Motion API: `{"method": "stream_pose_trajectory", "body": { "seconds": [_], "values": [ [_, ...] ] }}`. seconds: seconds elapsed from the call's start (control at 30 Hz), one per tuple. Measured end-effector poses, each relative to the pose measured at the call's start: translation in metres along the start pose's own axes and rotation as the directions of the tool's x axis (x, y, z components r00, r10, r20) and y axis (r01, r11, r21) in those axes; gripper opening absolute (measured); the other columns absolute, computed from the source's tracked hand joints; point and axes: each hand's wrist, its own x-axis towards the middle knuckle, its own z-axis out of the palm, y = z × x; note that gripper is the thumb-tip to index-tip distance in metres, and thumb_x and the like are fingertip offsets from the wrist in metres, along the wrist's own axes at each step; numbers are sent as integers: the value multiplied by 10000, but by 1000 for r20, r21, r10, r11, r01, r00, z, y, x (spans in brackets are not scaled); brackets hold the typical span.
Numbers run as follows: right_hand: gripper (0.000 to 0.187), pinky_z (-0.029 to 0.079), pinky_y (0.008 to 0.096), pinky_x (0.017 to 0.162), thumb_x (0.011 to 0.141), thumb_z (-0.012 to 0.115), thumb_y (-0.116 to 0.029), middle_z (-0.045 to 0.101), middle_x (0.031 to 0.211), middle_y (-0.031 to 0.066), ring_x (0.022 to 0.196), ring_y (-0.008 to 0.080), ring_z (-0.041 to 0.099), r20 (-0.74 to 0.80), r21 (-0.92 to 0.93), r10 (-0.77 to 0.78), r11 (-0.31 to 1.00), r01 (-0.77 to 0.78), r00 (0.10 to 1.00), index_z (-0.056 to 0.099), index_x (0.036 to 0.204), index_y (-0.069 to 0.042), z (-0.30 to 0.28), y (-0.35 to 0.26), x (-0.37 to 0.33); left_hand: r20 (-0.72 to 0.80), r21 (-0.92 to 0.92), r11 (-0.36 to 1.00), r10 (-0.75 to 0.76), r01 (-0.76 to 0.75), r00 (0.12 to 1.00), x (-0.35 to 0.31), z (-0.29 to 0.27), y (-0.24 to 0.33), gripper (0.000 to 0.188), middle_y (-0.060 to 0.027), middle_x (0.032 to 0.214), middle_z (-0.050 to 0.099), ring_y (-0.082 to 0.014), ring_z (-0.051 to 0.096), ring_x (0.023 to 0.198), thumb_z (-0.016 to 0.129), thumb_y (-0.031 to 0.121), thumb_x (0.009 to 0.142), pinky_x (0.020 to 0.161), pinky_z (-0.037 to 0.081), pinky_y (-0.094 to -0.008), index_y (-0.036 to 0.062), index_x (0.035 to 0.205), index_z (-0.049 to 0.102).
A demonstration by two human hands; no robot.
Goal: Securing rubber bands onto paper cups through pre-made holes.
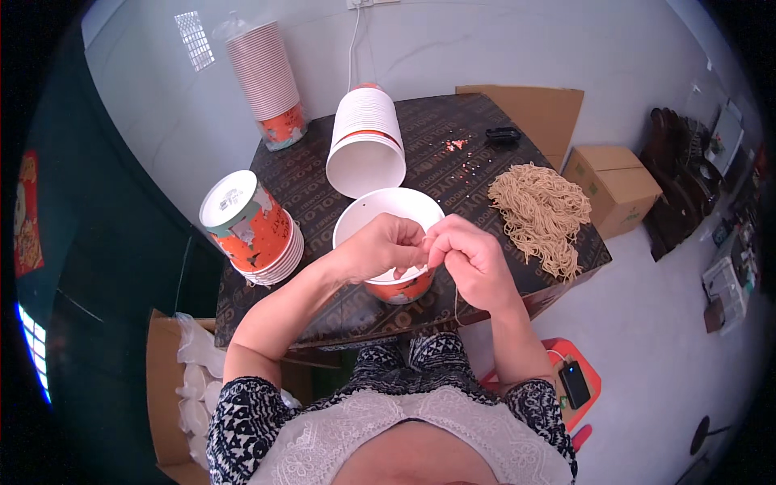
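Observation:
In front of me on the table stands a paper bucket [353, 212], white inside and orange outside. Over its near right rim my two hands meet. My left hand [380, 245] reaches across the opening with its fingers pinched; what lies between them is too small to make out. My right hand [477, 260] is closed in a pinch, thumb and forefinger almost touching the left fingertips. From below it hangs a thin tan string [457, 305], outside the bucket. A tangled heap of tan strings [540, 214] lies to the right of my right hand.
A stack of nested buckets [368, 121] lies on its side behind; an upside-down stack [255, 226] stands left. A tall wrapped stack [267, 85] is at the back left. Small reddish bits [457, 145] and a black object [503, 135] lie behind the strings. An orange stool [594, 376] holds a phone.

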Motion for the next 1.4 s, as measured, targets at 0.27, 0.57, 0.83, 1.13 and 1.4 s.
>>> {"method": "stream_pose_trajectory", "body": {
  "seconds": [0.27,0.57,0.83,1.13,1.4],
  "values": [
    [137,501,343,647,817,627,43,586,990,118,792,257,635,-230,-288,174,928,-238,957,650,948,10,8,0,-21,3,-110,994,-16,17,1000,-1,0,5,83,-43,779,619,-81,557,622,652,2,868,558,449,-211,-23,917,590],
    [176,522,347,686,798,668,28,583,1012,123,862,266,642,-203,-274,140,942,-194,969,642,971,14,13,0,-22,-8,-97,995,18,-19,1000,1,2,3,115,-52,813,645,-79,583,643,664,-26,851,574,454,-199,-11,923,576],
    [146,516,380,676,782,657,55,578,996,129,823,310,625,-205,-370,-6,926,-72,979,557,870,-6,21,6,-20,12,-67,998,15,-14,1000,2,0,5,111,-70,823,656,-99,597,668,662,-29,847,597,471,-213,-15,922,583],
    [181,519,386,660,775,666,61,578,980,123,803,302,628,-238,-430,-109,903,-3,965,543,879,-23,30,6,-28,-44,-180,983,-43,35,998,5,1,-5,110,-69,798,633,-130,607,689,675,-15,817,640,492,-244,-15,869,577],
    [94,525,369,668,821,645,30,573,1018,142,793,290,651,-247,-433,-96,901,-21,964,627,912,16,19,14,-33,0,-94,996,-4,4,1000,1,3,0,141,-56,829,635,-117,604,742,689,-51,811,670,478,-227,-10,886,576]
  ]
}}
